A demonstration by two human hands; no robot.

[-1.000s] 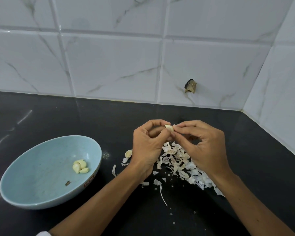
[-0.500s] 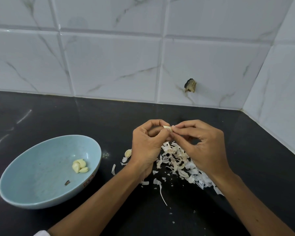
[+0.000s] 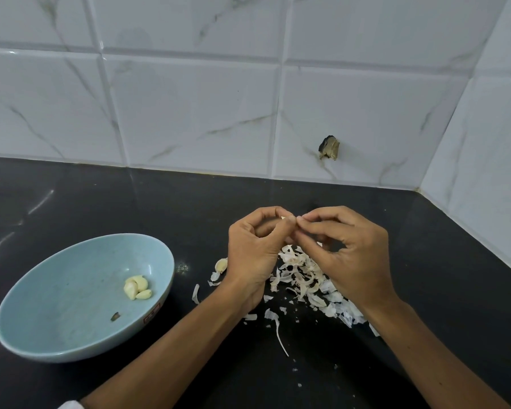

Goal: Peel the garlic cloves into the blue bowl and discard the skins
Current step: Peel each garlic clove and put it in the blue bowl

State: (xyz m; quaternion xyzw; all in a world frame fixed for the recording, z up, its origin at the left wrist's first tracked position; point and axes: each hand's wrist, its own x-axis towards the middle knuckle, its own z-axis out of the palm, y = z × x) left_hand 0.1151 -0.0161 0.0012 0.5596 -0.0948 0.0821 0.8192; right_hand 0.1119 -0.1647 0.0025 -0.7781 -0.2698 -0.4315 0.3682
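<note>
My left hand point(image 3: 252, 255) and my right hand point(image 3: 348, 255) meet fingertip to fingertip above the black counter, pinching a garlic clove point(image 3: 283, 217) of which only a pale sliver shows between them. A heap of white garlic skins point(image 3: 306, 286) lies on the counter right under both hands. One unpeeled clove point(image 3: 220, 264) sits just left of my left hand. The blue bowl point(image 3: 56, 299) stands at the left and holds three peeled cloves point(image 3: 136, 287) plus a small dark scrap point(image 3: 115, 317).
The black counter point(image 3: 130, 208) meets white marble-look wall tiles at the back and right, forming a corner at the far right. A chipped hole point(image 3: 329, 147) marks the back wall. Loose skin strips point(image 3: 278, 329) trail toward me from the heap.
The clove has sunk deeper between my fingertips, so less of it shows. Both hands stay in the same spot over the skin heap.
</note>
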